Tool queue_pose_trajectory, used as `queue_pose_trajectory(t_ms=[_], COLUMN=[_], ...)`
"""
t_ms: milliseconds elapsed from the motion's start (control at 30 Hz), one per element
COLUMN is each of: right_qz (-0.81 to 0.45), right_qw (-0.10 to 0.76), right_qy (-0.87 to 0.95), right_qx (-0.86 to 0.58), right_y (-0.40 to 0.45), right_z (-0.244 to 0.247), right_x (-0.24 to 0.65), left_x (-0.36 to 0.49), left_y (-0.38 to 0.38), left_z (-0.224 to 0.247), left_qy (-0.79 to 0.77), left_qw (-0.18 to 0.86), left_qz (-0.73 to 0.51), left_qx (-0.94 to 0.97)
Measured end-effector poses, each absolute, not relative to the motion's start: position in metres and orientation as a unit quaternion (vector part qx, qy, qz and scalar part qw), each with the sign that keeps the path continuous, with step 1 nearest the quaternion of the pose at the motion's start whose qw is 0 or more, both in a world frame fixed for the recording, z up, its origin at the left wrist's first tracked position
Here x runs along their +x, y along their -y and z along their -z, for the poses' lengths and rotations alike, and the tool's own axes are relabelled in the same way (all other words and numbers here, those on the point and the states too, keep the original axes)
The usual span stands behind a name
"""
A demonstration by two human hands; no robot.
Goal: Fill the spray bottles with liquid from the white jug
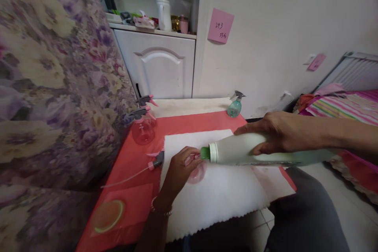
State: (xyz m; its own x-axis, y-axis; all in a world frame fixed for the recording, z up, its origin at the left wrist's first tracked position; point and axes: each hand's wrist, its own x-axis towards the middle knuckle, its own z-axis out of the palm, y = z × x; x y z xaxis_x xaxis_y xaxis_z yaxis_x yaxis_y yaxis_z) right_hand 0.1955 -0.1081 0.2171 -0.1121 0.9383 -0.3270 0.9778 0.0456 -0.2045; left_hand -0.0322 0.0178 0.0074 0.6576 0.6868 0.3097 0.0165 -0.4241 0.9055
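Observation:
My left hand (180,166) is closed around the neck of a clear pink spray bottle (196,174) with its top off, standing on a white cloth (224,191). My right hand (276,130) grips a large pale green bottle (232,150) from above, tilted nearly level. Its green spout (204,153) is at the pink bottle's mouth; whether liquid is flowing I cannot tell. A loose grey-and-pink spray head (156,161) with a long tube lies left of my left hand.
Pink spray bottles (143,132) with grey heads stand at the red table's (189,123) left edge. A green spray bottle (234,108) stands at the back right. A pale green ring (109,216) lies front left. A flowered curtain (59,86) hangs along the left, a bed (345,106) stands right.

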Motion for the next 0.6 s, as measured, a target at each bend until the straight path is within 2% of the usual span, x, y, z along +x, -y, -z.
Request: queue_pose_trajectory(t_ms=[600], right_qz=[0.196], right_qw=[0.036], right_qy=[-0.735], right_qx=[0.648], right_y=[0.1080], right_z=[-0.2166], right_x=[0.1962], left_x=[-0.0320], left_y=[-0.0174], left_z=[-0.0080], left_qy=[-0.229], left_qw=[0.479], left_qz=[-0.350], left_qx=[0.772])
